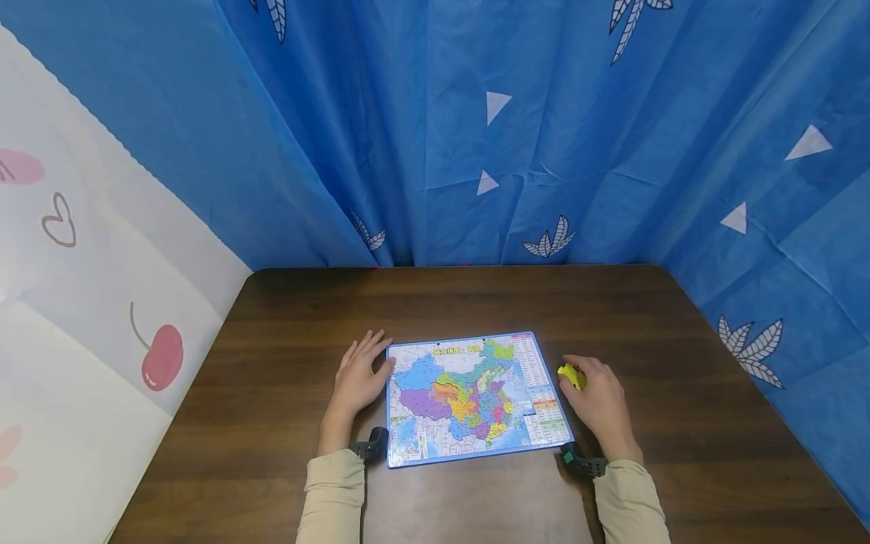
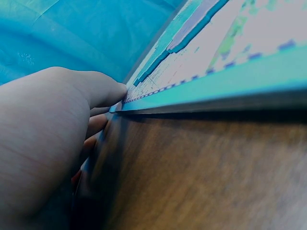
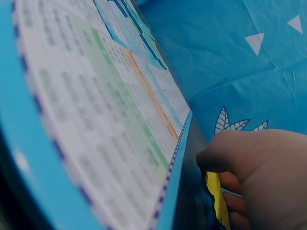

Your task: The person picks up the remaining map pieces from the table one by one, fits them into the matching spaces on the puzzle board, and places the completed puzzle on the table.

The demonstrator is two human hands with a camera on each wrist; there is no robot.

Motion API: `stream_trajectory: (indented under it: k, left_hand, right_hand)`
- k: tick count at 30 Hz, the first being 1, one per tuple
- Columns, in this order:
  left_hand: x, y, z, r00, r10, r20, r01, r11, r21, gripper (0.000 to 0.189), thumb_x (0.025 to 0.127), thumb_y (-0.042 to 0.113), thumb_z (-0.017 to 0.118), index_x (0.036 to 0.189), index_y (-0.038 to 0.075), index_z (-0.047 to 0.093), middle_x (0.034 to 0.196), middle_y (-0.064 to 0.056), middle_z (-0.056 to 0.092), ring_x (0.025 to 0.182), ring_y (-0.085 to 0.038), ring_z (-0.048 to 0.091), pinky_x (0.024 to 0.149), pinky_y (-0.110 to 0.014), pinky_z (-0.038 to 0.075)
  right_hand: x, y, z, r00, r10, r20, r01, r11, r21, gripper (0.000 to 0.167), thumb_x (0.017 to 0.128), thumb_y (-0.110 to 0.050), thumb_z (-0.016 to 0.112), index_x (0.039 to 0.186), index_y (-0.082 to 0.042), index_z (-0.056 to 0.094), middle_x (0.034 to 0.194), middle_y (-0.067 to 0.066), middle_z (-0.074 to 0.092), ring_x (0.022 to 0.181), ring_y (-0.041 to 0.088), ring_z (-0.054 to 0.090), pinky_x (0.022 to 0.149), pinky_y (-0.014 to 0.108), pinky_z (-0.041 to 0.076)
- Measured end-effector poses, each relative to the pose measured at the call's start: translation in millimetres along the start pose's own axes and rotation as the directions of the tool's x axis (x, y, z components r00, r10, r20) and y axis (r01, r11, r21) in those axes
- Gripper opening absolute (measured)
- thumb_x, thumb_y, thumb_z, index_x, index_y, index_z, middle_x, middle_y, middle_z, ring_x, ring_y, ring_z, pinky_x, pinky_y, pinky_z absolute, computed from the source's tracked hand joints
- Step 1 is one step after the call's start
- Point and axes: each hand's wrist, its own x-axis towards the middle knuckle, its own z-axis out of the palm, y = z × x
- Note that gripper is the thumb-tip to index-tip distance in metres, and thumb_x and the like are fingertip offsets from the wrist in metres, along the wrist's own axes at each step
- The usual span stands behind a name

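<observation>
The left hand, fingers extended, touches the map board titled "中国"; right of it, the right hand pinches a yellow piece.

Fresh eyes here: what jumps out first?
Probably the colourful map board on the dark wooden table, the bright blue curtain behind it. Next, the small yellow piece in the right hand, just right of the board. The left hand rests at the board's left edge.
</observation>
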Motion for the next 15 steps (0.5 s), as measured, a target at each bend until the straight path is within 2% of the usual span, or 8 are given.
stream_trajectory:
  k: [3, 15]
  left_hand:
    - [0.2, 0.1, 0.4, 1.000, 0.011, -0.007, -0.011, 1.000, 0.001, 0.050, 0.102, 0.026, 0.061, 0.148, 0.008, 0.055, 0.164, -0.013, 0.040, 0.157, -0.033, 0.026, 0.129, -0.052, 0.010]
    - [-0.7, 0.2, -1.5, 1.000, -0.009, 0.021, 0.009, 1.000, 0.008, 0.050, 0.105, 0.030, 0.057, 0.150, 0.010, 0.054, 0.165, -0.010, 0.038, 0.158, -0.028, 0.022, 0.130, -0.048, 0.007]
  right_hand:
    - [-0.5, -0.9, -0.3, 1.000, -0.011, -0.008, 0.011, 1.000, 0.008, 0.042, 0.094, -0.016, 0.072, 0.133, -0.003, 0.065, 0.138, 0.025, 0.061, 0.119, 0.047, 0.057, 0.103, 0.067, 0.048]
    - [-0.7, -2.7, 2.8, 0.997, -0.062, -0.055, 0.064, 0.998, 0.024, 0.039, 0.093, -0.018, 0.074, 0.130, -0.006, 0.068, 0.135, 0.021, 0.065, 0.120, 0.043, 0.058, 0.102, 0.066, 0.048]
